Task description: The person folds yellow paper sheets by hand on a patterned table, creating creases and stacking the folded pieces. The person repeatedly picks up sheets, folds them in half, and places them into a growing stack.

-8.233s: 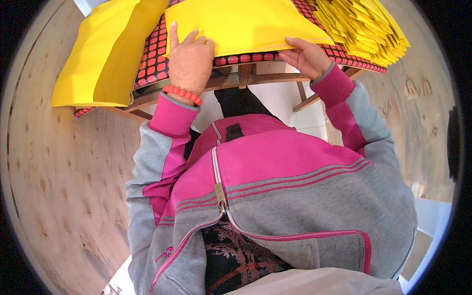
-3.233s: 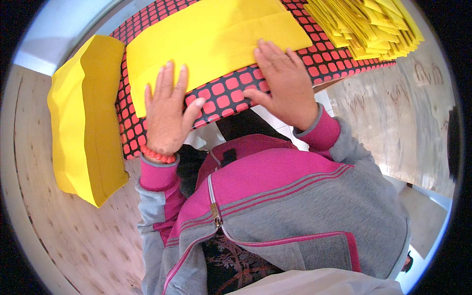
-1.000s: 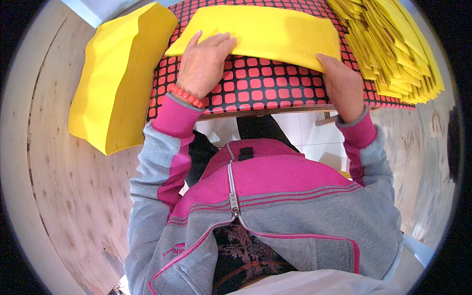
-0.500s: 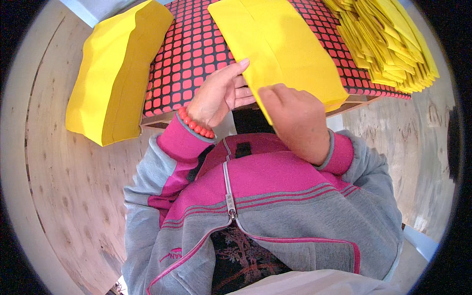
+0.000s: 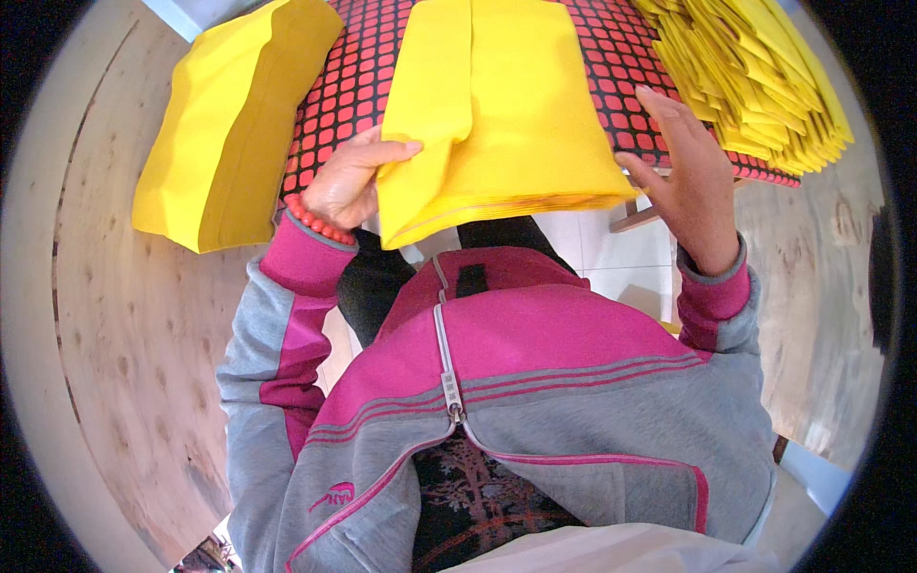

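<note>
A stack of folded yellow fabric [image 5: 530,115] lies in front of me, its near end reaching past the table edge. My left hand [image 5: 344,186], with a red bead bracelet at the wrist, grips the stack's near left corner. The thumb presses on top and the other fingers are partly hidden behind the fabric. A flap along the left side is creased by that thumb. Off the stack's near right corner is my right hand [image 5: 693,177], fingers apart and holding nothing; its thumb is close to the fabric's edge.
The table has a red-and-black checked cover [image 5: 349,81]. Another folded yellow fabric bundle [image 5: 224,134] hangs over its left edge. Many yellow fabric pieces form a fanned pile [image 5: 755,86] at the right. Wooden boards [image 5: 124,334] stand to both sides.
The stack has turned straighter and its near end now faces me. My left hand has moved left and taken the corner. My right hand has let go and moved right.
</note>
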Demonstrator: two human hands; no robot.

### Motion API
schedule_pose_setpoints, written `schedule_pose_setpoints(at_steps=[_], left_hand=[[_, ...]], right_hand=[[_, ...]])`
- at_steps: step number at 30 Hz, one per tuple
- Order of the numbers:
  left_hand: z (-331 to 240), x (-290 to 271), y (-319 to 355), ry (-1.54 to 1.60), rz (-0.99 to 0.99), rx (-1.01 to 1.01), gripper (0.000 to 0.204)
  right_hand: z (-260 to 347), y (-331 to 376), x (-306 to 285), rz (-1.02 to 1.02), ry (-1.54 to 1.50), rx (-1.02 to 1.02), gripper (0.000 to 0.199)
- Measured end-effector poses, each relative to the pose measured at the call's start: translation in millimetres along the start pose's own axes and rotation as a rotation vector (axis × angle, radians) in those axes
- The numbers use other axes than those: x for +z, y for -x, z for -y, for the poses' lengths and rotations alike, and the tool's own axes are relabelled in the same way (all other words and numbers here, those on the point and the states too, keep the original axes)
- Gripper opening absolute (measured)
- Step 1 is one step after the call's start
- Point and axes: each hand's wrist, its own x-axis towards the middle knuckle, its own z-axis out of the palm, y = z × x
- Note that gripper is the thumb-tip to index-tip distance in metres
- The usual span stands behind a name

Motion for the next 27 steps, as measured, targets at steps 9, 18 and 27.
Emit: schedule_pose_setpoints(at_steps=[9,18,27], left_hand=[[-2.7,2.8,9.5,-0.1,0.135,-0.082,0.056],[-107.6,-34.9,-88.8,-1.07,0.407,-0.141,0.05],[-128.1,-17.5,-129.7,-2.177,0.066,0.299,0.04]], right_hand=[[-15.8,-4.0,68.6,-0.087,-0.186,-0.317,0.042],[27.3,-12.4,85.7,-0.039,-0.159,-0.523,0.014],[85.3,-53.2,97.4,-0.02,-0.195,-0.272,0.009]])
